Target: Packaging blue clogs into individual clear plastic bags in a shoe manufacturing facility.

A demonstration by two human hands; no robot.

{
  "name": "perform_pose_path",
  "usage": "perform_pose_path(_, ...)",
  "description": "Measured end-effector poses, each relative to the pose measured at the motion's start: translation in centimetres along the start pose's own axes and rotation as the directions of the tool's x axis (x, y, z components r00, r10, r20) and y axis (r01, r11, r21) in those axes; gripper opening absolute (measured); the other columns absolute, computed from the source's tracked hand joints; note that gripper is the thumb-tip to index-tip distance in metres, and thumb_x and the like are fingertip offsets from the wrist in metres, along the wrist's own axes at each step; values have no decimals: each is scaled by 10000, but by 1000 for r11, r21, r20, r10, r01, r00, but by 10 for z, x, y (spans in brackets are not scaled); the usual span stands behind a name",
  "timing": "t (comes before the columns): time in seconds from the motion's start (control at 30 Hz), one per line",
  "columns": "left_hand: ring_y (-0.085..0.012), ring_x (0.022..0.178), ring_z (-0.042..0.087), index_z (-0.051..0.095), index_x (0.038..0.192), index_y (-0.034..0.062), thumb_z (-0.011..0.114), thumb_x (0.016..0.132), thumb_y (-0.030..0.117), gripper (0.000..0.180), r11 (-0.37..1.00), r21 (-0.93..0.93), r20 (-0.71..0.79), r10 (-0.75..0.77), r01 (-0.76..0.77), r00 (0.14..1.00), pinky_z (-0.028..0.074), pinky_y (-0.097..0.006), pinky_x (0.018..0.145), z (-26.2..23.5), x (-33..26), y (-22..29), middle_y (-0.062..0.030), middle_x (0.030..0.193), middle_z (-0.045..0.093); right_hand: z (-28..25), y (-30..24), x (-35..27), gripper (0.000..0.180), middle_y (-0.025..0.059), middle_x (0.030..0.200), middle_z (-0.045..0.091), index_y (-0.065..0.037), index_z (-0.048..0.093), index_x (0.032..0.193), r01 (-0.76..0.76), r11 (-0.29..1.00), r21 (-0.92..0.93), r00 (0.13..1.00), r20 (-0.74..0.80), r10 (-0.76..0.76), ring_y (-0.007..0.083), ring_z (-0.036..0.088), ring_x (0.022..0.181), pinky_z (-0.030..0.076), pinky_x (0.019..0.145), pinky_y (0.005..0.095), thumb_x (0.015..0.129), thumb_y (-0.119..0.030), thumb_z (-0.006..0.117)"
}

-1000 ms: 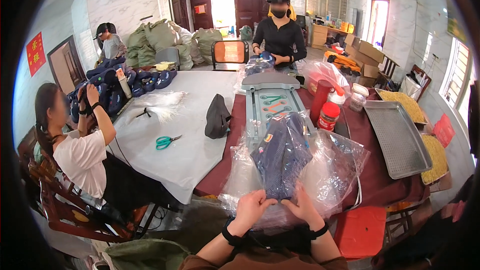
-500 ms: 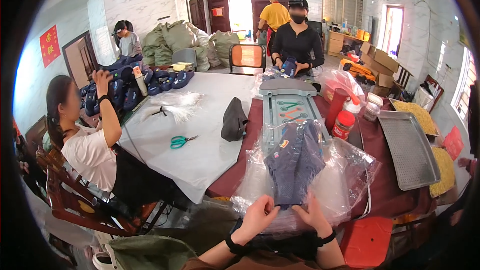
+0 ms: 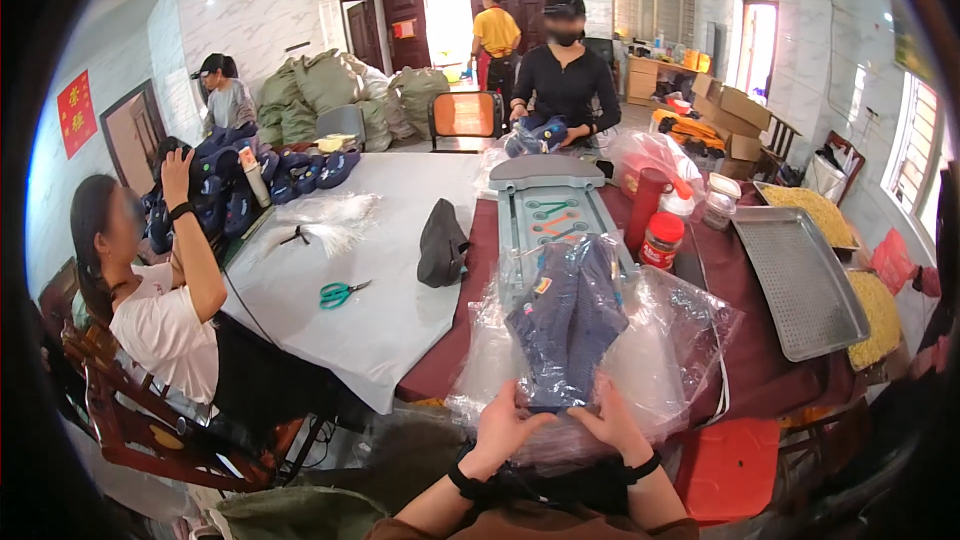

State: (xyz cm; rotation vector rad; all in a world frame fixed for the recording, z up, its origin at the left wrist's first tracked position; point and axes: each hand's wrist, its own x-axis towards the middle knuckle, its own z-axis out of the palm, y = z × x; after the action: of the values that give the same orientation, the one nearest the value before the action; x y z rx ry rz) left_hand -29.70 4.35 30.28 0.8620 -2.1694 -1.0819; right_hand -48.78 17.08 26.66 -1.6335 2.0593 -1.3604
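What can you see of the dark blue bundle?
The dark blue bundle looks like finely dotted fabric, with two long halves side by side and a small orange patch on the left one. It lies lengthwise under clear plastic, far end toward the grey board. The left hand and right hand meet its near edge; their grip is unclear.

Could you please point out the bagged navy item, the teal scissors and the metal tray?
Bagged navy item point(image 3: 554, 330): head view, middle, through the plastic.
Teal scissors point(image 3: 344, 294): head view, where handles meet blades.
Metal tray point(image 3: 803, 282): head view, perforated base.
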Motion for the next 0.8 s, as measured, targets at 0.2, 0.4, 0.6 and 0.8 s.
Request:
perform_pose_path(0.2, -176, 649, 571, 486, 940, 70, 943, 642, 380, 628, 996, -77, -36, -57, 55, 998, 496, -314, 617, 3, -2, -3, -56, 731, 574, -6, -13, 1, 874, 331, 1286, 512, 128, 372, 1412, 20, 999, -32, 1000, -13, -20, 459, 569, 1107, 474, 937, 452, 822, -348, 807)
perform_pose_path(0.4, -193, 603, 548, 519, 886, 54, 934, 653, 396, 585, 998, -22, 7, -53, 53, 999, 475, -331, 586, -1, -3, -1, -52, 702, 564, -4, -12, 0, 856, 323, 1273, 512, 119, 384, 1406, 85, 996, 15, 995, -62, -84, 464, 538, 1159, 454, 976, 447, 820, -340, 807)
perform_pose_path(0.6, -244, 600, 551, 548, 795, 40, 908, 668, 449, 560, 999, 39, 27, -38, 37, 999, 468, -361, 583, -4, -2, -1, -84, 666, 550, -3, -14, -3, 848, 316, 1302, 500, 110, 364, 1425, 52, 999, 14, 997, -49, -52, 465, 518, 1191, 439, 1002, 456, 833, -316, 796)
perform_pose_path(0.8, -225, 630, 592, 616, 911, -1, 884, 731, 389, 506, 948, 200, 66, 240, -248, 969, 491, -343, 604, -11, 12, 13, -124, 745, 605, -15, -30, 17, 862, 272, 1323, 478, 74, 257, 1507, 220, 967, -124, 968, -95, -233, 405, 527, 1160, 453, 970, 423, 865, -210, 757)
